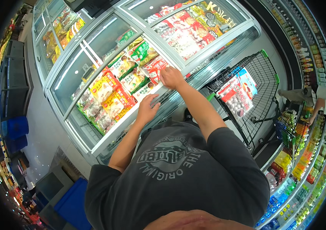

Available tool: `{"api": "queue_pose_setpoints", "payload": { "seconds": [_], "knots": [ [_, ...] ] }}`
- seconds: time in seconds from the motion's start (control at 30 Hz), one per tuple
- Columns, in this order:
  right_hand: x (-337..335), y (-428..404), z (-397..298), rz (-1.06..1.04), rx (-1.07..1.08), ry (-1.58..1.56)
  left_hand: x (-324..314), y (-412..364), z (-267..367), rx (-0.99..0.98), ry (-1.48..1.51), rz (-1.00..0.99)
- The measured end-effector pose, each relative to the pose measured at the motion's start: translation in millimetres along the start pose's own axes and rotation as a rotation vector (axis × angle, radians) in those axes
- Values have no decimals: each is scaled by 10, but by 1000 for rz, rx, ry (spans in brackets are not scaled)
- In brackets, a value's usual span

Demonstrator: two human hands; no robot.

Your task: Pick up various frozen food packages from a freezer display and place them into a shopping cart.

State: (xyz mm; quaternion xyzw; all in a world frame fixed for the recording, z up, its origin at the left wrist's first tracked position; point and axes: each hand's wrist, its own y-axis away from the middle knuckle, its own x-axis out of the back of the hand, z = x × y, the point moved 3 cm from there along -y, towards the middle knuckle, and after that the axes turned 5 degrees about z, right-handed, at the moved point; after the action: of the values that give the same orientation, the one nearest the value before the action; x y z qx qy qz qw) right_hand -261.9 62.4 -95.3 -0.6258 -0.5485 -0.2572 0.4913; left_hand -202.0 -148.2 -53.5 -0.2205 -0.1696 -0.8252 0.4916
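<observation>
Before me is an open-topped section of a glass-lidded chest freezer (108,136), filled with packaged frozen food. My right hand (172,78) is curled at the front rim, against the edge of a red bag (156,66). Whether its fingers grip the bag or the rim is hidden. My left hand (148,110) hovers over the front rim, fingers apart and holding nothing. Close to it lie white-and-green bags (134,80) and orange-yellow bags (116,103). A green bag (143,51) sits farther back. Clear bags of round pieces (92,106) fill the left side.
At my right stands a black wire shopping cart (266,70) holding a red-and-white bag (235,96) and a blue package (247,80). Beyond it another person (322,97) is beside a second cart. Stocked shelves (306,161) curve along the right. Blue bins (15,128) stand left.
</observation>
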Motion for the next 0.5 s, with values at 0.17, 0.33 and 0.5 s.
{"api": "queue_pose_setpoints", "payload": {
  "seconds": [0.17,0.33,0.5],
  "knots": [
    [-73,295,56,161,62,158,-161,160,291,114,88,-92],
    [605,871,-208,175,-48,-243,-369,434,122,254,388,-217],
    [1665,1513,-84,393,-103,-177,-684,407,429,208,435,-321]
  ]
}}
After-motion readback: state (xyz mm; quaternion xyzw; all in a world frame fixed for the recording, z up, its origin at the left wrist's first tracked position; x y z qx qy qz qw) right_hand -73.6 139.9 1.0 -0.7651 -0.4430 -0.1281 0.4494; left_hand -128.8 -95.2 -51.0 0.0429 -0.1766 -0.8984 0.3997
